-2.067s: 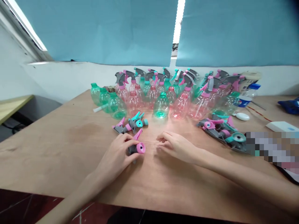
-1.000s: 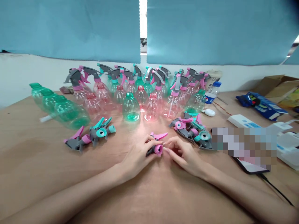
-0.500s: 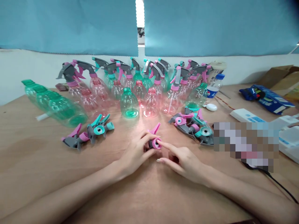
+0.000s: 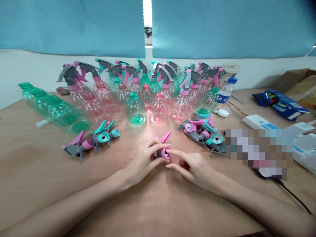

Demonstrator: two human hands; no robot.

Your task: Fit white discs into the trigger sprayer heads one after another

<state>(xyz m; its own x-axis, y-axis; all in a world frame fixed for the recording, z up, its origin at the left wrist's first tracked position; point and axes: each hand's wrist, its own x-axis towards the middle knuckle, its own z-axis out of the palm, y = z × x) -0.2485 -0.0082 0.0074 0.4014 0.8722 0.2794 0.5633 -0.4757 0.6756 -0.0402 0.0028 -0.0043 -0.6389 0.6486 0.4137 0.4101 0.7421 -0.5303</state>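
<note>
My left hand (image 4: 142, 159) is closed around a grey and pink trigger sprayer head (image 4: 165, 152), its pink trigger pointing up and its round collar facing right. The index fingertip of my right hand (image 4: 196, 168) reaches into the collar's opening. Its thumb stays apart below, and the other fingers are curled and partly hidden. Left of my hands lie a pink-collared sprayer head (image 4: 78, 145) and teal ones (image 4: 103, 136). A pile of pink and teal sprayer heads (image 4: 203, 133) lies to the right.
Clear green bottles (image 4: 136, 110) and pink bottles (image 4: 159, 110) stand behind, several topped with sprayers. Green bottles (image 4: 61, 113) line the left. On the right are a blue-capped Pepsi bottle (image 4: 224, 95), a white oval object (image 4: 223, 113), a blue packet (image 4: 283, 103) and power strips (image 4: 261, 122).
The view has shifted slightly. My left hand still grips the sprayer head, and my right index fingertip stays at its collar, with only a slight change in angle.
</note>
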